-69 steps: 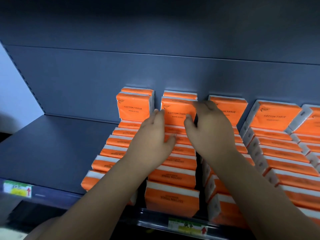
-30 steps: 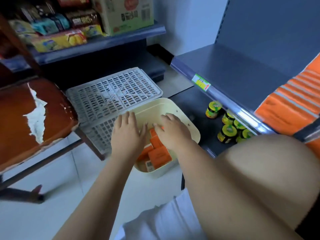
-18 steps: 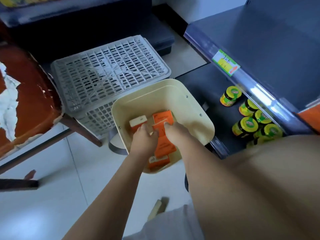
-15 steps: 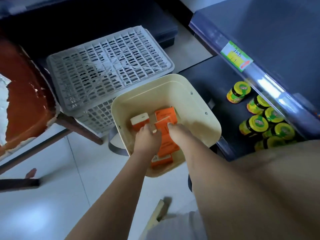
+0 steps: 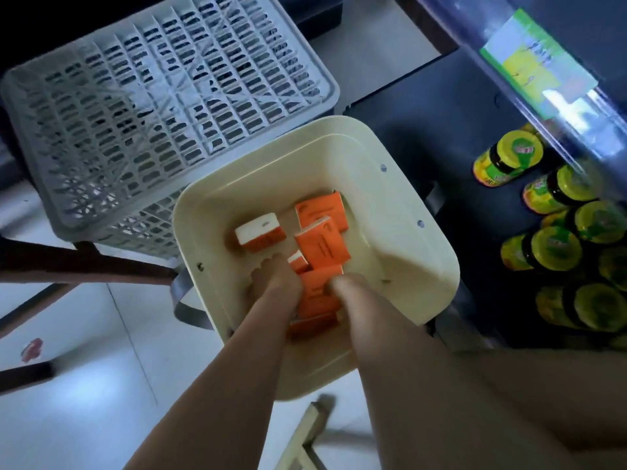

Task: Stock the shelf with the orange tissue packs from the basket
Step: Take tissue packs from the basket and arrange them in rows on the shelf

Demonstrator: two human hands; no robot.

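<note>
Both forearms go steeply down from the bottom of the view into the cream basket (image 5: 400, 232), which stands on the white floor (image 5: 84, 385). The left hand (image 5: 276, 278) is at the left side of the near stack (image 5: 319, 300) of orange packs. Its fingers (image 5: 263, 268) are bent at the knuckles, lie pressed together side by side, and curl down against the left edge of this stack. The right hand (image 5: 344, 290) is at the right edge of the same stack, with the wrist toward the camera. Only one fingertip (image 5: 336, 283) shows, on the top of the stack; the others are hidden under the hand, so I cannot tell if they are spread or closed. The two hands are near each other, with the stack between them.

The other orange tissue packs (image 5: 322, 245) lie loose on the bottom of the basket, beyond the hands: two flat ones overlap, and a side-lying pack (image 5: 259, 232) shows its white face, a little apart to the left.

Behind the basket is a grey slotted crate (image 5: 163, 106). To the right, jars with yellow-green lids (image 5: 556, 249) stand on a dark low shelf (image 5: 424, 106), below a shelf edge with a price label (image 5: 529, 69)
</note>
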